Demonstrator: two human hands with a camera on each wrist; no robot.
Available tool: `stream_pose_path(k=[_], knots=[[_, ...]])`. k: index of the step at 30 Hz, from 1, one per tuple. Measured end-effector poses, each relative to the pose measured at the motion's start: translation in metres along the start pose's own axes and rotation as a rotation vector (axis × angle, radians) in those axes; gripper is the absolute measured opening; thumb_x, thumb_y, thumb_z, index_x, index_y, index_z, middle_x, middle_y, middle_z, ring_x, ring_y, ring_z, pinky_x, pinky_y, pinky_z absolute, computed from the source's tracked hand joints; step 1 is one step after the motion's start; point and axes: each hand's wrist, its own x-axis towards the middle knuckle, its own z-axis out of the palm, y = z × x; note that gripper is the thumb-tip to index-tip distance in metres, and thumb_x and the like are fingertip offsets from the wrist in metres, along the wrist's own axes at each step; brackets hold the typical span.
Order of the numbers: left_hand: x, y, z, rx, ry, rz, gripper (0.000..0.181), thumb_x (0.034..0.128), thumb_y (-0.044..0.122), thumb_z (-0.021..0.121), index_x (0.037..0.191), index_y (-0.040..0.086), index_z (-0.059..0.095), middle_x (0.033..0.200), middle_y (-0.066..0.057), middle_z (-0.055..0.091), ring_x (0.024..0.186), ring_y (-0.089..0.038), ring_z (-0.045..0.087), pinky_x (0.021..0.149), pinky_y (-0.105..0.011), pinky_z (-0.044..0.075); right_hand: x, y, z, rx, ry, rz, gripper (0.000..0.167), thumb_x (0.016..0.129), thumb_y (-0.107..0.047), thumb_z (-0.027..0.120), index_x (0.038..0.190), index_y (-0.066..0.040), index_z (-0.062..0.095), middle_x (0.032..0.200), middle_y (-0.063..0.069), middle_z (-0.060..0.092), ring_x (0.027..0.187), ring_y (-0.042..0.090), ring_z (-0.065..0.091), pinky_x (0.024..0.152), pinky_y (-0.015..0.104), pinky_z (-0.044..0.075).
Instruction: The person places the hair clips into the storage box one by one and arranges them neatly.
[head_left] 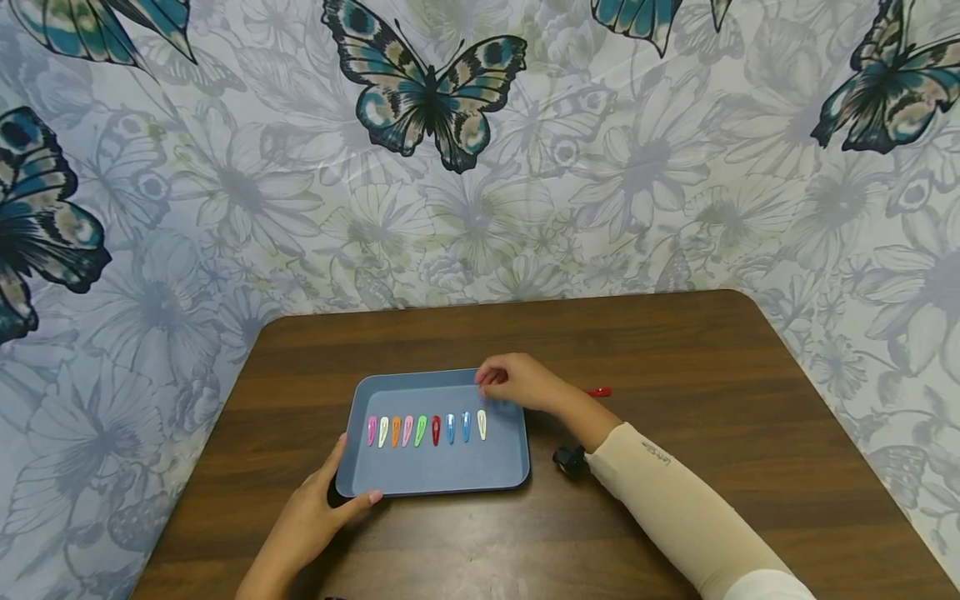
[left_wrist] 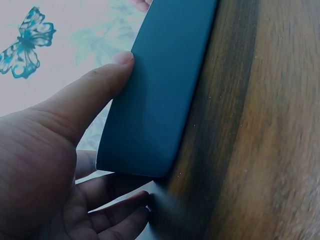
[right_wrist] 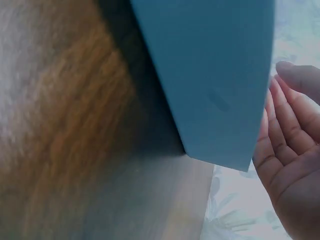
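Observation:
A blue-grey tray [head_left: 450, 477] lies on the table, with several snap hair clips [head_left: 421, 430] in a row across it, pink, white, orange, green, red and blue among them. My left hand [head_left: 306, 512] holds the tray's near left corner, thumb on the near side and fingers at the left side; the left wrist view shows the thumb [left_wrist: 107, 75] against the tray wall. Over the far right part of the tray is my right hand [head_left: 519, 382], fingertips just beyond the white clip [head_left: 482, 425] at the row's right end. Whether anything sits between those fingertips is hidden.
A red clip [head_left: 599, 392] lies on the wooden table [head_left: 675, 350] right of the tray, partly behind my right wrist. A small black object [head_left: 570, 460] shows at that wrist. Behind the table hangs a butterfly-and-flower patterned backdrop [head_left: 480, 217].

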Motion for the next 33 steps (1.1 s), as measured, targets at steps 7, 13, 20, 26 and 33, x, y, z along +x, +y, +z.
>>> stream_pose_path(k=[7, 13, 20, 26, 33], knots=[[-0.001, 0.002, 0.0, 0.001, 0.002, 0.002, 0.118, 0.0814, 0.077, 0.063, 0.165, 0.02, 0.002, 0.161, -0.032, 0.027, 0.144, -0.056, 0.032, 0.109, -0.071, 0.035, -0.009, 0.001, -0.005, 0.075, 0.085, -0.031, 0.019, 0.094, -0.017, 0.074, 0.11, -0.007, 0.074, 0.096, -0.001, 0.073, 0.088, 0.012, 0.065, 0.076, 0.025, 0.055], [-0.001, 0.001, 0.0, -0.006, 0.005, 0.001, 0.117, 0.0814, 0.077, 0.064, 0.165, 0.021, 0.003, 0.161, -0.032, 0.027, 0.144, -0.056, 0.033, 0.11, -0.071, 0.035, -0.021, -0.004, -0.013, 0.138, 0.152, -0.021, 0.022, 0.094, -0.019, 0.073, 0.111, -0.005, 0.073, 0.096, 0.0, 0.072, 0.089, 0.015, 0.065, 0.08, 0.028, 0.055], [0.0, 0.001, 0.001, 0.01, 0.009, 0.004, 0.118, 0.0815, 0.077, 0.064, 0.164, 0.02, 0.002, 0.16, -0.034, 0.028, 0.143, -0.057, 0.034, 0.108, -0.072, 0.036, -0.039, -0.003, -0.025, 0.182, 0.232, 0.008, 0.022, 0.095, -0.021, 0.072, 0.113, -0.007, 0.072, 0.099, 0.002, 0.073, 0.091, 0.016, 0.066, 0.081, 0.029, 0.055], [0.0, 0.001, 0.001, 0.013, 0.008, -0.001, 0.119, 0.0811, 0.077, 0.064, 0.165, 0.02, 0.002, 0.16, -0.033, 0.028, 0.143, -0.057, 0.034, 0.108, -0.072, 0.036, -0.054, 0.004, -0.035, 0.214, 0.299, 0.023, 0.02, 0.095, -0.019, 0.072, 0.113, -0.008, 0.072, 0.106, 0.006, 0.074, 0.095, 0.017, 0.068, 0.082, 0.026, 0.056], [0.001, 0.001, 0.0, 0.015, 0.001, -0.005, 0.119, 0.0807, 0.078, 0.063, 0.164, 0.02, 0.001, 0.16, -0.034, 0.027, 0.143, -0.057, 0.033, 0.108, -0.072, 0.036, -0.07, 0.014, -0.049, 0.239, 0.37, 0.09, 0.021, 0.096, -0.025, 0.072, 0.114, -0.014, 0.072, 0.108, 0.007, 0.074, 0.1, 0.03, 0.068, 0.074, 0.028, 0.055]])
